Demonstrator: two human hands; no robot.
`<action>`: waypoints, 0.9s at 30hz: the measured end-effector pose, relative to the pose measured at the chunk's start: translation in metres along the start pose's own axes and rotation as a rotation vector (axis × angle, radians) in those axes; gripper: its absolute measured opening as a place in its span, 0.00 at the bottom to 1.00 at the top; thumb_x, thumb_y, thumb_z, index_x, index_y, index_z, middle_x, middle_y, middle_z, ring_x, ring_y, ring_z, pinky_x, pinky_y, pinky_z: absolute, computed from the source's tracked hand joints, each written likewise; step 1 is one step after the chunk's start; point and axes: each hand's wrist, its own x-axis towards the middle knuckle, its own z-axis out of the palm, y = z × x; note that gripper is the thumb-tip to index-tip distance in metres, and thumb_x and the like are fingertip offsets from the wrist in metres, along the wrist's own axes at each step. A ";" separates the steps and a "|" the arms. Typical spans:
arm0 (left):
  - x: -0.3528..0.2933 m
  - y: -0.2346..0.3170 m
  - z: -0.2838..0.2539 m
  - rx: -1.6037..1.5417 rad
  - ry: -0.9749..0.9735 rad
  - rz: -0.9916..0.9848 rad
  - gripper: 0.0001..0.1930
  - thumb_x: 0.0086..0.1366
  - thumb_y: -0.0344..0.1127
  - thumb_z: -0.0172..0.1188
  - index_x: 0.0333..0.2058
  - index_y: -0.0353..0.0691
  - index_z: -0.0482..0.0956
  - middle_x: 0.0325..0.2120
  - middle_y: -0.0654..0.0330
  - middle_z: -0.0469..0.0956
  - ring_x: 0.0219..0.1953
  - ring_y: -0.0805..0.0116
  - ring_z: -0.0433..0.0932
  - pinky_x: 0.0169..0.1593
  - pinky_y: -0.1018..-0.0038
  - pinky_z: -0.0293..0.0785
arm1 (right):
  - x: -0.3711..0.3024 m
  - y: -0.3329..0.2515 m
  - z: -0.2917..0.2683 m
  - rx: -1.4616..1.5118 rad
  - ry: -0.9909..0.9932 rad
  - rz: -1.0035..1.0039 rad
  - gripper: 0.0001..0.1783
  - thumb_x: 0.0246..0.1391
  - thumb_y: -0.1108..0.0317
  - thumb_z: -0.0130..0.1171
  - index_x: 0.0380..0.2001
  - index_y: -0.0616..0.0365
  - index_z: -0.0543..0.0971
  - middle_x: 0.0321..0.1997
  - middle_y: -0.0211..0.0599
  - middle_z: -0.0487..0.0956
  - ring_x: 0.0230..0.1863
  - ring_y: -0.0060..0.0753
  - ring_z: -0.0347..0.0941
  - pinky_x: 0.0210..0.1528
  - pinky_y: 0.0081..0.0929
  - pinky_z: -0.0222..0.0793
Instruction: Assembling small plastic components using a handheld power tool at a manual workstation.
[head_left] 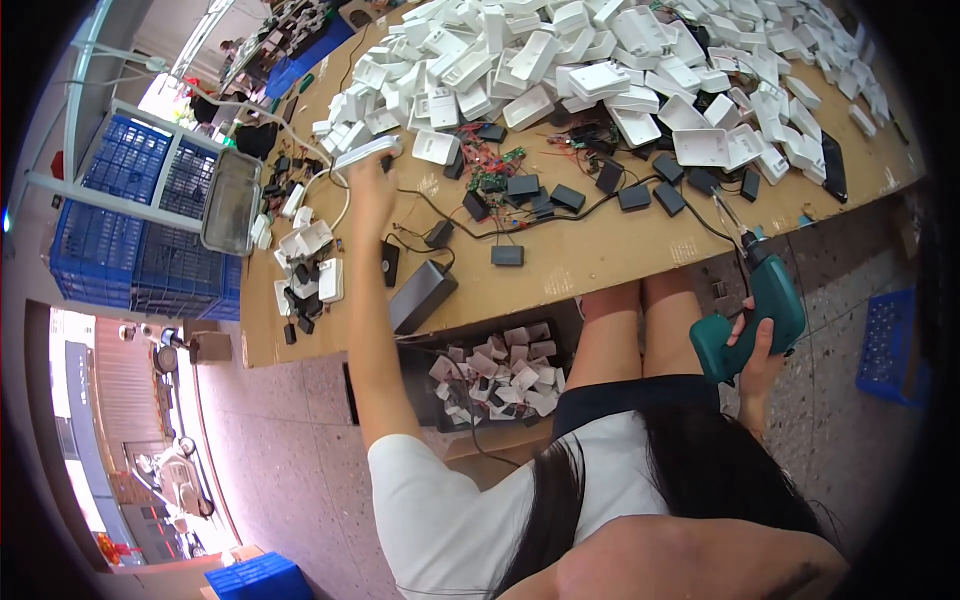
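Note:
My left hand (370,182) reaches far to the left of the table, at a white power strip (368,152). Its fingers look closed by the strip, beside a small dark piece, perhaps a plug; what they hold I cannot make out. A black cord (430,205) runs from near there across the table to the right. My right hand (757,345) is wrapped round the grip of a green electric screwdriver (775,298), held past the table's front edge. Its long thin bit (728,212) points up toward the table, where black boxes (668,197) lie.
White plastic housings (530,60) are heaped at the back. Circuit boards with wires (492,172) lie mid-table. A long black box (423,297) stands by the front edge. Below is a bin of white housings (500,375). Blue crates (125,220) stand left, another (890,345) right.

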 end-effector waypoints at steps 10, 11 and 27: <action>0.066 0.083 0.137 0.031 0.079 -0.888 0.48 0.51 0.54 0.74 0.61 0.23 0.67 0.60 0.40 0.73 0.58 0.44 0.75 0.60 0.58 0.71 | 0.024 0.003 -0.036 0.008 -0.028 -0.010 0.25 0.72 0.49 0.48 0.52 0.64 0.73 0.32 0.34 0.75 0.30 0.23 0.71 0.33 0.22 0.69; 0.065 0.089 0.138 0.027 0.026 -0.890 0.52 0.48 0.55 0.76 0.62 0.22 0.65 0.60 0.40 0.73 0.58 0.44 0.76 0.60 0.58 0.71 | 0.027 0.003 -0.041 0.012 -0.032 -0.015 0.25 0.72 0.49 0.48 0.51 0.63 0.74 0.30 0.33 0.75 0.29 0.22 0.71 0.34 0.21 0.68; -0.111 0.343 0.149 -0.356 -0.404 0.386 0.43 0.44 0.31 0.79 0.62 0.45 0.72 0.57 0.53 0.75 0.60 0.50 0.71 0.64 0.59 0.65 | 0.046 0.019 -0.092 0.042 -0.007 -0.036 0.25 0.71 0.50 0.49 0.50 0.65 0.74 0.37 0.37 0.76 0.28 0.23 0.71 0.32 0.23 0.69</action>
